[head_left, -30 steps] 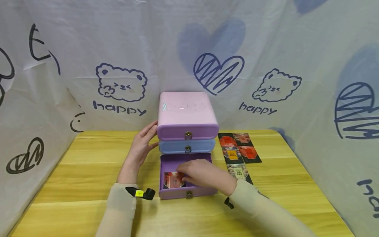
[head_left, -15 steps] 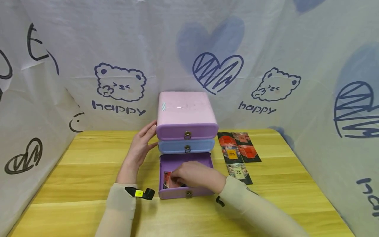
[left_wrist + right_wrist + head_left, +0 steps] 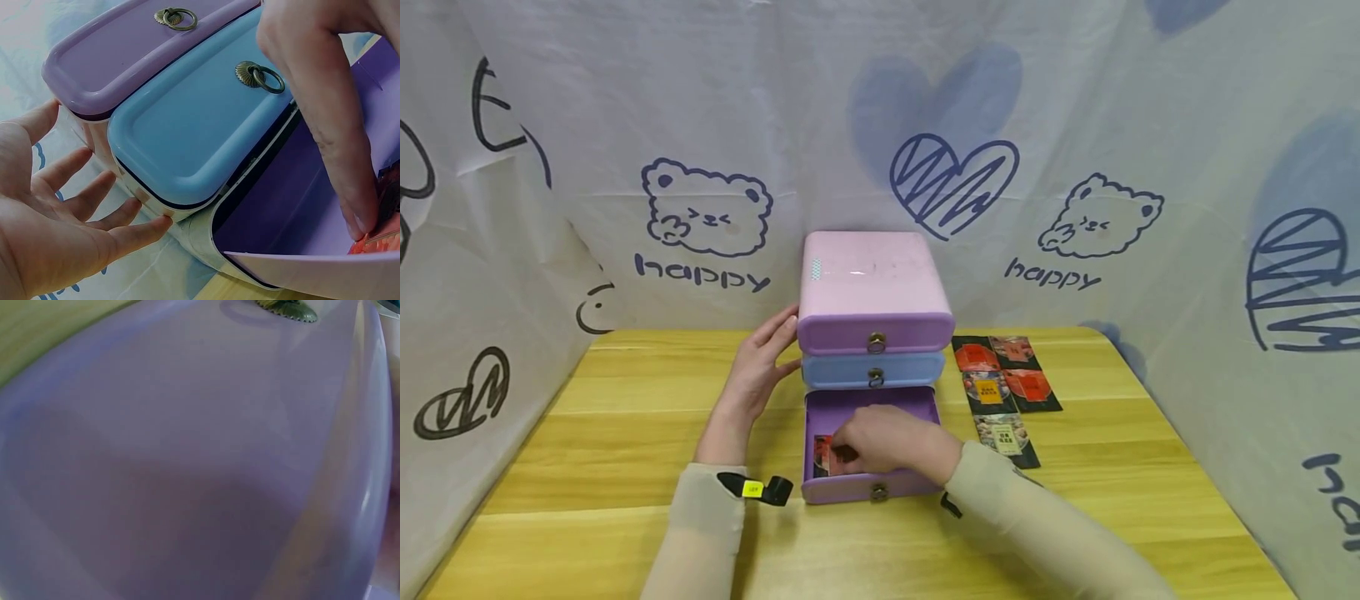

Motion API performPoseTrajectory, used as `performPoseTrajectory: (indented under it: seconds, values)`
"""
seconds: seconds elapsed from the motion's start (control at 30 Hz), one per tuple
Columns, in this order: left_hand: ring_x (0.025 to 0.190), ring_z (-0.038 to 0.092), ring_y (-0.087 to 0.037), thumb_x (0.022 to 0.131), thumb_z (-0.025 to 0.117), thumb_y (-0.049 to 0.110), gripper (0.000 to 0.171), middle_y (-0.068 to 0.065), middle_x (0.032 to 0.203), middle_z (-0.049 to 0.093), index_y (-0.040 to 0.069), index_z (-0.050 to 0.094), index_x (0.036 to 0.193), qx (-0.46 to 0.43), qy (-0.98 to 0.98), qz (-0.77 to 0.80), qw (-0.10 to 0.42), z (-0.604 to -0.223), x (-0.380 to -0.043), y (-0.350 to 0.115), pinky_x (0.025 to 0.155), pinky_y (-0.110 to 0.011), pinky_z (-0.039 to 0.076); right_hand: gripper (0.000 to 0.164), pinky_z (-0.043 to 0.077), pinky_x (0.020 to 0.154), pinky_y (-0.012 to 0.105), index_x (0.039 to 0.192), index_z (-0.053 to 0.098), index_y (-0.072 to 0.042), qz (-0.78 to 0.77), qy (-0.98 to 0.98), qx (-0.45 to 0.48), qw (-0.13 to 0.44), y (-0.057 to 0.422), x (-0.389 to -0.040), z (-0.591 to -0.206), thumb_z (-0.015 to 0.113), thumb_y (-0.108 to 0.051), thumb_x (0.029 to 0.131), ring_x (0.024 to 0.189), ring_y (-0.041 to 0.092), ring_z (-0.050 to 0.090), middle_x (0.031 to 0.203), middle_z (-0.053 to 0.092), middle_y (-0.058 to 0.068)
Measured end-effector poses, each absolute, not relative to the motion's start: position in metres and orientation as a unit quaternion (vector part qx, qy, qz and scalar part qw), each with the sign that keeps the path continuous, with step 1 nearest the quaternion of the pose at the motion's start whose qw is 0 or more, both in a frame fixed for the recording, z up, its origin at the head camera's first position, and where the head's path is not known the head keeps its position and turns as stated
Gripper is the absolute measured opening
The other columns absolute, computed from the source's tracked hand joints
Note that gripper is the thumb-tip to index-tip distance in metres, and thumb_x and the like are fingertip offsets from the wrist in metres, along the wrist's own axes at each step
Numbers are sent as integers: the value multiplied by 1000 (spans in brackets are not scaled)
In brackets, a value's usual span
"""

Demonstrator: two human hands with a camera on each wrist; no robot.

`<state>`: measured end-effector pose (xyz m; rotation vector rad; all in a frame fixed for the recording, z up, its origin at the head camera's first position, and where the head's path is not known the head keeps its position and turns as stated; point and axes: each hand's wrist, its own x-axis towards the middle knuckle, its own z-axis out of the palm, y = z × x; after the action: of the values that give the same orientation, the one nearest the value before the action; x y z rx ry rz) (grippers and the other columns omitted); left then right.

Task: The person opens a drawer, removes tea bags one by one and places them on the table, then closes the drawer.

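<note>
A small drawer cabinet (image 3: 872, 279) stands on the table with its bottom purple drawer (image 3: 917, 481) pulled out. In the head view my right hand (image 3: 891, 439) reaches into that drawer, over a flat red-and-black printed card (image 3: 822, 457) near its left side. The left wrist view shows a finger (image 3: 350, 181) of that hand pointing down, its tip at the red card. The thumb is hidden, so I cannot tell whether the hand pinches the card. My left hand (image 3: 757, 367) has its fingers spread, with fingertips against the cabinet's left side.
Several similar printed square cards (image 3: 988, 392) lie in two columns on the wooden table (image 3: 587, 500), right of the cabinet. The upper purple drawer (image 3: 842, 335) and the blue drawer (image 3: 835, 372) are closed. A white patterned cloth (image 3: 820, 100) hangs behind and at both sides.
My right hand has shifted left within the drawer and now covers more of the red-and-black card. The left hand stays against the cabinet.
</note>
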<state>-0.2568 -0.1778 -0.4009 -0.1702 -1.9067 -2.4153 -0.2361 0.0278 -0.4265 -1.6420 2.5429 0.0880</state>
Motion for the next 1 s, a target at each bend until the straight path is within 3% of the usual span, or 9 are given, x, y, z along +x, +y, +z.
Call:
performPoseTrajectory:
  seconds: [0.3, 0.67, 1.0]
  values:
    - [117, 41, -18, 86, 59, 42, 51, -6, 136, 43, 22, 49, 131, -53, -623, -780, 32, -402, -257, -178, 94, -55, 37, 22, 37, 47, 22, 70, 58, -22, 50, 841, -537, 38, 23, -238, -426, 70, -41, 75, 52, 5, 42, 58, 48, -13]
    - [118, 40, -18, 86, 58, 43, 51, -7, 137, 42, 22, 48, 132, -56, -627, -776, 34, -402, -257, -178, 94, -56, 37, 12, 41, 50, 25, 77, 61, -21, 75, 843, -530, 61, 21, -239, -424, 70, -28, 75, 55, 7, 45, 63, 50, -11]
    - [118, 40, -19, 87, 58, 41, 50, -7, 137, 42, 21, 48, 132, -58, -620, -782, 32, -402, -257, -179, 95, -55, 37, 11, 43, 51, 25, 76, 58, -24, 112, 834, -540, 20, 21, -237, -427, 68, -27, 76, 56, 6, 43, 66, 49, -13]
